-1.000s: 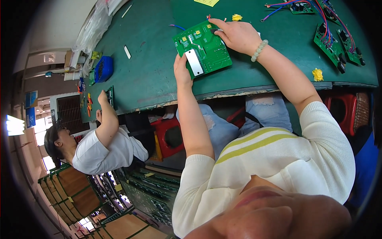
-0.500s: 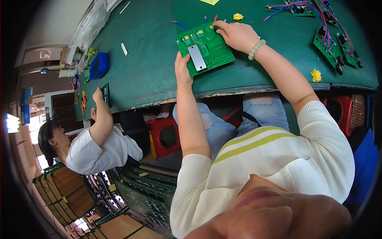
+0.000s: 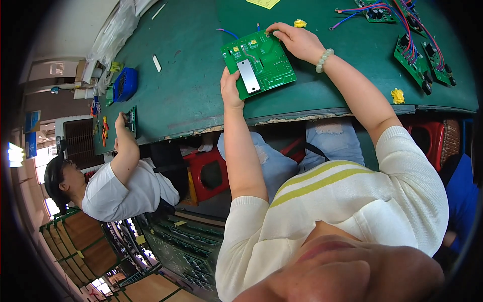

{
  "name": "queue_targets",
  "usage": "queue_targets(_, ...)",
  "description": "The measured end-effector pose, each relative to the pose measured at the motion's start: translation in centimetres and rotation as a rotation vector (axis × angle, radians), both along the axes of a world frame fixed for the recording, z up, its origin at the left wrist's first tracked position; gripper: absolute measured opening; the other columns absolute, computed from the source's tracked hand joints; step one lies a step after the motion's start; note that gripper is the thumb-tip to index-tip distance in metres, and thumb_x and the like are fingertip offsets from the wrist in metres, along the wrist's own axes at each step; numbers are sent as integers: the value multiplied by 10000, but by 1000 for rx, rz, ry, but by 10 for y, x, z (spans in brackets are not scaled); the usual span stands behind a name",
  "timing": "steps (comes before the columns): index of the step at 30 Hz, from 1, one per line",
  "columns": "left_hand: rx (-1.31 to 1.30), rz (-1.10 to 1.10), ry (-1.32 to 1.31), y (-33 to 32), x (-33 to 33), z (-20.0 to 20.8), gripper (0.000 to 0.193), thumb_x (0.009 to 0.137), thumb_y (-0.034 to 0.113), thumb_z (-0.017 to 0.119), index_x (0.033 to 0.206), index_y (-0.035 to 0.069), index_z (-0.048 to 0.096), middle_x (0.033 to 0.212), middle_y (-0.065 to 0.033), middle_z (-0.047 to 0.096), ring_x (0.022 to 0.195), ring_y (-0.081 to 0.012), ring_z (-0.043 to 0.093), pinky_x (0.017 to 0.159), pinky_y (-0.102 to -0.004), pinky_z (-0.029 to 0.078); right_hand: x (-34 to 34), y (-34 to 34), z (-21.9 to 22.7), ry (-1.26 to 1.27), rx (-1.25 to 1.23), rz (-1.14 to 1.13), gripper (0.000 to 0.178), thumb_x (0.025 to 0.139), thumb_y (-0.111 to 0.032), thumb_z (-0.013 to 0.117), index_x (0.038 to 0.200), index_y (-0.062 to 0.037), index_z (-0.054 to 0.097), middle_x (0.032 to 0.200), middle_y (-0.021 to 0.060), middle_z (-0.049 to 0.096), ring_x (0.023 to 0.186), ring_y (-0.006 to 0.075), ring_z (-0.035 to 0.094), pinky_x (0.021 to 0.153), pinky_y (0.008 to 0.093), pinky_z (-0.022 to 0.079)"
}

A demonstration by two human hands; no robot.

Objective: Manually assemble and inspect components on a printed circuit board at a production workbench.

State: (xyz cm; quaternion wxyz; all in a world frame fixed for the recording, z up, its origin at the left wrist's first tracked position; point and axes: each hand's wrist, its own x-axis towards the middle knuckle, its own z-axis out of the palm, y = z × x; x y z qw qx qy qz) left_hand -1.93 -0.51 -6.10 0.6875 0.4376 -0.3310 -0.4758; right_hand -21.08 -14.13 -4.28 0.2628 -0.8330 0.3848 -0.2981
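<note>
A green circuit board [image 3: 274, 63] with a long silver metal plate [image 3: 248, 76] and small yellow squares is tilted above the table. My left hand [image 3: 231, 90] grips its near left edge, thumb on top. My right hand [image 3: 299, 43] is closed at the board's far right corner, fingers bent and pressed together. What those fingertips pinch is too small and covered to make out. Blue wires [image 3: 228, 32] stick out past the far edge. A crumpled yellow piece [image 3: 300, 23] lies just beyond my right hand.
Boards with red and blue wires [image 3: 415, 60] lie at the far right. Another crumpled yellow piece [image 3: 397, 96] sits by the table edge. At left are a blue bin [image 3: 125, 84], a white strip [image 3: 157, 63] and a co-worker [image 3: 121, 186] handling a board.
My right fingertips have shifted slightly left along the far edge. A yellow square and red wire tip that showed there are out of sight. The co-worker's hand has moved onto their board.
</note>
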Motion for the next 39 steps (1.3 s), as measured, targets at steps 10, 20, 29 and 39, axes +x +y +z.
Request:
queue_targets(10, -10, -9, 23, 2, -1, -1, 342, 852, 70, 410, 1167, -22, 503, 1094, -107, 590, 974, -188, 581, 855, -304, 459, 12, 26, 17, 134, -430, 10, 223, 914, -269, 502, 1131, -260, 555, 765, 38, 623, 734, 231, 646, 571, 371, 500)
queue_targets(20, -16, -11, 15, 4, -2, -1, 346, 864, 80, 406, 1183, -24, 491, 1094, -110, 590, 979, -187, 582, 861, -306, 460, 10, 29, 40, 366, -311, 106, 234, 906, -289, 506, 1119, -215, 571, 802, 111, 647, 684, 297, 649, 568, 395, 511)
queue_targets(29, -33, -34, 13, 4, -1, -2, 349, 859, 69, 400, 1181, -29, 494, 1098, -112, 591, 978, -186, 583, 852, -299, 463, 9, 21, 33, 251, -275, 102, 322, 896, -290, 560, 1193, -187, 487, 976, 113, 525, 711, 279, 626, 614, 388, 502)
queue_targets(39, -11, -22, 7, 4, -1, -1, 354, 843, 55, 396, 1168, -29, 510, 1090, -105, 596, 964, -183, 587, 842, -295, 467, 17, 30, 34, 254, -251, 33, 260, 910, -296, 532, 1153, -203, 534, 954, 107, 525, 697, 270, 621, 620, 374, 515)
